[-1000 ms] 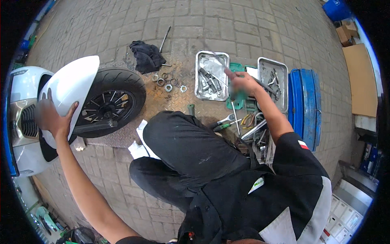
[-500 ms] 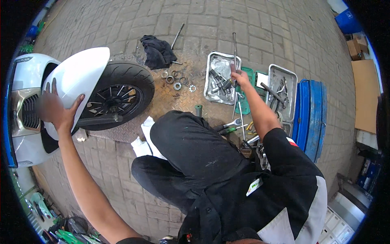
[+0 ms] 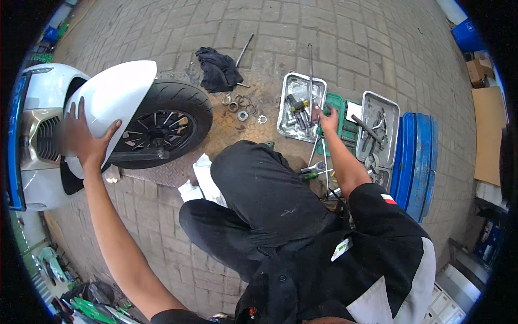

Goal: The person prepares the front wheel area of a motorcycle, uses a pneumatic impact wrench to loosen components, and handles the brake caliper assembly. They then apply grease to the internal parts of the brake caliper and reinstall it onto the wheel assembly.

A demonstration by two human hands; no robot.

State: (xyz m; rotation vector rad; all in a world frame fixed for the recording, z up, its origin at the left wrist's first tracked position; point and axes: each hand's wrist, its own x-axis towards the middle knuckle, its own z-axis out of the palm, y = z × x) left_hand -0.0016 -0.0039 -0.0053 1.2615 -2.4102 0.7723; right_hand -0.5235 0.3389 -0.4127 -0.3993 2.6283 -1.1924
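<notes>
My left hand (image 3: 78, 140) lies with spread fingers on the white front fender (image 3: 121, 81) of a scooter, above its black front wheel (image 3: 156, 129). At the right edge of a metal tray (image 3: 279, 121) is my right hand (image 3: 327, 122), its thumb and fingers parted beside the green tool case (image 3: 335, 102). Sockets and similar metal pieces (image 3: 298, 116) lie in the tray, one with a yellow band. A long metal bar (image 3: 310, 70) sticks up past the tray's far edge; its near end is close to my fingertips. Whether they touch it is unclear.
Rings and nuts (image 3: 243, 115) lie on a rusty metal plate (image 3: 221, 129), near a dark cloth (image 3: 218, 70) and a rod (image 3: 244, 49). A second metal tray (image 3: 396, 137) of tools stands right, before a blue metal box (image 3: 415, 167). My knees occupy the near middle.
My right hand has drawn away from the tools in the tray toward the green case, and its fingers have parted. My left hand stays on the fender. The whole view has shifted slightly.
</notes>
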